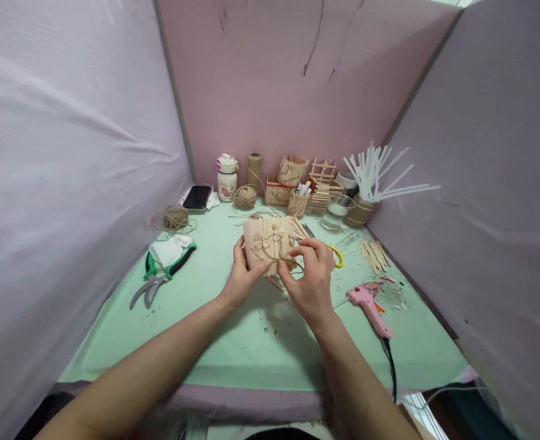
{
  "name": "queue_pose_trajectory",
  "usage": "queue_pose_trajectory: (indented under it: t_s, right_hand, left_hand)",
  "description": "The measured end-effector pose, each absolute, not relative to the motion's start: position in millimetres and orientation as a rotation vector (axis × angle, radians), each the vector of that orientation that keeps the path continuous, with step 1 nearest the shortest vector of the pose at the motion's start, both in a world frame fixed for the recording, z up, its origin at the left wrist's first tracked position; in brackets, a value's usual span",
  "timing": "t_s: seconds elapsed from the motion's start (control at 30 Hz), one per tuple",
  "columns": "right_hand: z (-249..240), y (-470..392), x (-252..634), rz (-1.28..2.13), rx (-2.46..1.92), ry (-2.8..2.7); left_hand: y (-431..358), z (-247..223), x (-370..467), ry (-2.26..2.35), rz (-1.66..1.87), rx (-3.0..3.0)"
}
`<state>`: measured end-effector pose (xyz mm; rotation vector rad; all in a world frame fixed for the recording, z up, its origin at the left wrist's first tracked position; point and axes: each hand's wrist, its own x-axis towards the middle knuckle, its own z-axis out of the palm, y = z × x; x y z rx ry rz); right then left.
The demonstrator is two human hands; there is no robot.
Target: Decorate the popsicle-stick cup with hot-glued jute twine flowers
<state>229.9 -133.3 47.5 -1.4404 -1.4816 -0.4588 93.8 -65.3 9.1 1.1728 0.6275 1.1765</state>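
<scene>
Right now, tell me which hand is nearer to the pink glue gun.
Right. The right hand is left of the pink glue gun, at the wooden-stick piece; the left hand is farther left, holding that piece's left side.

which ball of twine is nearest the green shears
The left ball of twine, behind the shears; the other ball sits farther back, near the bottle.

The single head-worn view looked forward and down from six o'clock, close above the worktop (210, 250). It faced the pink wall (270, 104) at twelve o'clock.
</scene>
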Motion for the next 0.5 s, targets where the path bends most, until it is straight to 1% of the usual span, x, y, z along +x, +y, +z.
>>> queue_pose_trajectory:
  t_s: [0.17, 0.5]
  right_hand:
    - [46.9, -132.9, 233.8, -0.487, -1.417, -1.465]
    - [50.5, -139.7, 236.5, -0.373, -1.387, -1.457]
  left_hand:
    - [-64.6, 6.1, 94.5, 0.598, 1.148, 1.164]
    - [-65.5, 7.6, 97.3, 0.586, 1.133, 1.075]
